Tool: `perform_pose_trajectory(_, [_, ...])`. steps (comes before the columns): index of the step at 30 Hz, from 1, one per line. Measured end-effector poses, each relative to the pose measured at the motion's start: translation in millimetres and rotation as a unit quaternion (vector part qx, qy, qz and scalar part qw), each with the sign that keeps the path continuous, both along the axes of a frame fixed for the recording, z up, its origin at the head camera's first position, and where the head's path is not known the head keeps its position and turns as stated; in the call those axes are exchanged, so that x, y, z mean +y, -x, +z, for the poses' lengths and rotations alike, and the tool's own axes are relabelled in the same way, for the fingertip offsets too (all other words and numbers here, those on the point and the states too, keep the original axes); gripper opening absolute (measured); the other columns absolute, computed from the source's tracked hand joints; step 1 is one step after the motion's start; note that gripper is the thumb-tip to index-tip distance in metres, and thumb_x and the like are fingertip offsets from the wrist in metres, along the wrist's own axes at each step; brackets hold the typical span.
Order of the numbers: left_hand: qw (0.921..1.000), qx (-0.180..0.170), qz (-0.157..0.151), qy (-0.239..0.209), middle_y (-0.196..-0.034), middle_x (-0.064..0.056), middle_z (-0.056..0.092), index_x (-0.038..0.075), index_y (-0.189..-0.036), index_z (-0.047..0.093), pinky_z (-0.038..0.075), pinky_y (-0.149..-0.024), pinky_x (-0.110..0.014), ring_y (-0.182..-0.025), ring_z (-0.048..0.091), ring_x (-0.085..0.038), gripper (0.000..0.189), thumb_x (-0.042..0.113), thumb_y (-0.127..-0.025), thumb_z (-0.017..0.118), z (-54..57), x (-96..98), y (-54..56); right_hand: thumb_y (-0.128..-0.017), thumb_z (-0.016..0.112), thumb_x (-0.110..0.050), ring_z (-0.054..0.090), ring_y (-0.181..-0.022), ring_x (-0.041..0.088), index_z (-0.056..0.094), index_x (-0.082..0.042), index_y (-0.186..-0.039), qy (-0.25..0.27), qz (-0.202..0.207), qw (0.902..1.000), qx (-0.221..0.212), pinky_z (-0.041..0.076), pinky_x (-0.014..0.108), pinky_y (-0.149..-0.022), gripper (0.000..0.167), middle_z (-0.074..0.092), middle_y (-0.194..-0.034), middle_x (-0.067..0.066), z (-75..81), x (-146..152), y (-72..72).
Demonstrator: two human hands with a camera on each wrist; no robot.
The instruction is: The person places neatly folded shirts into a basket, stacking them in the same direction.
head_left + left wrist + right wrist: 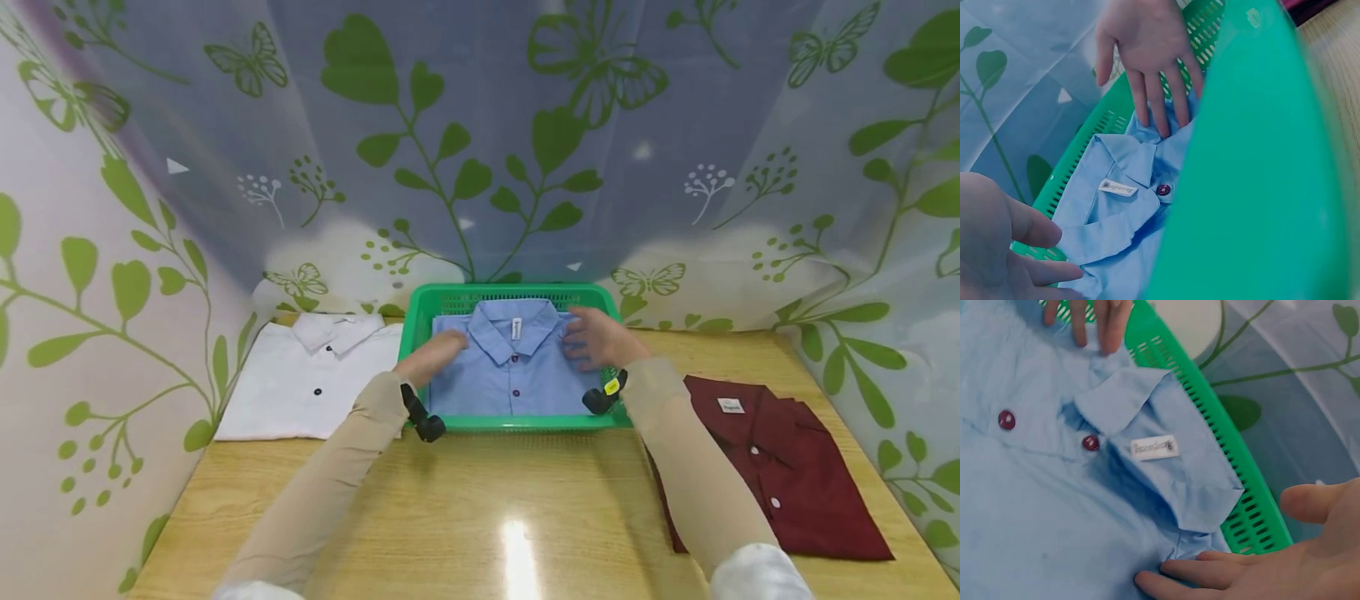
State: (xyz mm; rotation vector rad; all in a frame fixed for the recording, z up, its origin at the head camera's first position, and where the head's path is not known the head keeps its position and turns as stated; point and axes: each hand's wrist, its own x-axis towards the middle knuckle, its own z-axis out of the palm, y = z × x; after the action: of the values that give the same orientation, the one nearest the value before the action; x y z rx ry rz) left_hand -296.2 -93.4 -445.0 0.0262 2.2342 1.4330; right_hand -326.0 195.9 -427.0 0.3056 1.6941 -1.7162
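A folded light blue shirt with a collar, a white label and dark buttons lies inside a green plastic basket. Over the basket's left side reaches my left hand, its fingers extended at the shirt's left shoulder. On the opposite side my right hand has its fingers spread, fingertips right at the shirt's right shoulder. Both wrist views show straight, parted fingers at the blue cloth, with neither hand gripping it. The left wrist view has the basket's wall hiding part of the shirt.
On the wooden table, a folded white shirt lies left of the basket. A folded dark red shirt lies to the right, partly under my right forearm. A curtain with green leaves and butterflies hangs behind the table.
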Motion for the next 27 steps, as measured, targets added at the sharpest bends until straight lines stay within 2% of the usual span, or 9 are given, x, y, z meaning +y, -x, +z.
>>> perform_pose_trajectory(4, [0.9999,0.014,-0.002,0.004,-0.159,-0.021,0.025,-0.005,-0.153,0.026,0.021,-0.118,-0.051,-0.146,0.022,-0.037,0.055,0.021,-0.104,0.033,0.8,-1.5,1.9,-0.107,0.023,-0.046,0.008,-0.149,0.039,-0.001,0.001,-0.157,-0.011,0.007,0.9999,-0.005,0.008,0.056,-0.119,0.073,0.004,-0.164,0.02,-2.1,-0.8,1.2])
perform_pose_trajectory(8, [0.9995,0.022,-0.013,0.018,-0.161,-0.02,0.02,-0.004,-0.154,0.024,0.019,-0.119,-0.049,-0.148,0.017,-0.036,0.056,0.019,-0.104,0.033,5.4,-1.9,3.1,-0.107,0.024,-0.044,0.008,-0.148,0.043,-0.003,0.001,-0.157,-0.029,0.001,0.9995,0.015,0.009,0.059,-0.118,0.073,0.004,-0.164,0.021,3.4,-0.3,-1.1])
perform_pose_trajectory(12, [0.999,0.033,-0.015,0.025,-0.159,-0.02,0.027,-0.004,-0.152,0.03,0.023,-0.118,-0.049,-0.146,0.023,-0.036,0.053,0.017,-0.103,0.034,7.5,-3.2,6.2,-0.106,0.028,-0.042,0.008,-0.148,0.044,-0.002,-0.002,-0.158,-0.049,-0.022,0.9979,0.037,0.009,0.061,-0.117,0.072,0.003,-0.164,0.021,8.6,0.9,-2.1])
perform_pose_trajectory(14, [0.9992,0.033,-0.006,0.021,-0.156,-0.02,0.032,-0.005,-0.148,0.037,0.026,-0.116,-0.049,-0.143,0.03,-0.036,0.05,0.016,-0.102,0.035,7.6,-4.1,8.5,-0.106,0.031,-0.042,0.009,-0.148,0.044,-0.001,-0.003,-0.158,-0.055,-0.032,0.9971,0.041,0.01,0.062,-0.116,0.073,0.004,-0.164,0.02,9.7,1.1,-1.9])
perform_pose_trajectory(19, [0.9996,0.024,0.011,0.011,-0.151,-0.021,0.035,-0.009,-0.134,0.044,0.031,-0.11,-0.046,-0.129,0.037,-0.033,0.041,0.012,-0.1,0.035,4.4,-5.7,13.5,-0.105,0.035,-0.045,0.008,-0.148,0.044,-0.003,-0.007,-0.159,-0.056,-0.048,0.997,0.024,0.012,0.07,-0.112,0.076,0.0,-0.165,0.017,5.2,2.1,-3.3])
perform_pose_trajectory(23, [0.9998,0.016,0.011,0.002,-0.156,-0.022,0.027,-0.009,-0.141,0.038,0.028,-0.112,-0.045,-0.132,0.033,-0.032,0.046,0.011,-0.1,0.034,4.1,-5.8,12.8,-0.106,0.033,-0.045,0.008,-0.149,0.041,-0.004,-0.005,-0.158,-0.051,-0.062,0.9968,0.001,0.013,0.072,-0.11,0.076,-0.001,-0.165,0.016,-0.9,3.5,-3.9])
perform_pose_trajectory(26, [0.9998,0.013,0.011,0.004,-0.159,-0.021,0.023,-0.007,-0.149,0.03,0.027,-0.114,-0.046,-0.139,0.029,-0.033,0.053,0.013,-0.1,0.033,7.2,-5.2,10.9,-0.105,0.033,-0.045,0.009,-0.149,0.041,-0.003,-0.005,-0.158,-0.052,-0.061,0.9968,0.001,0.015,0.071,-0.111,0.076,0.0,-0.165,0.017,0.0,4.5,-4.0])
perform_pose_trajectory(27, [0.9998,0.016,0.011,0.004,-0.159,-0.021,0.024,-0.008,-0.148,0.031,0.027,-0.114,-0.046,-0.139,0.029,-0.034,0.053,0.013,-0.1,0.033,8.9,-5.0,10.1,-0.105,0.034,-0.045,0.009,-0.149,0.042,-0.004,-0.005,-0.159,-0.052,-0.056,0.9971,0.004,0.015,0.071,-0.111,0.076,0.0,-0.165,0.018,1.3,4.6,-4.4])
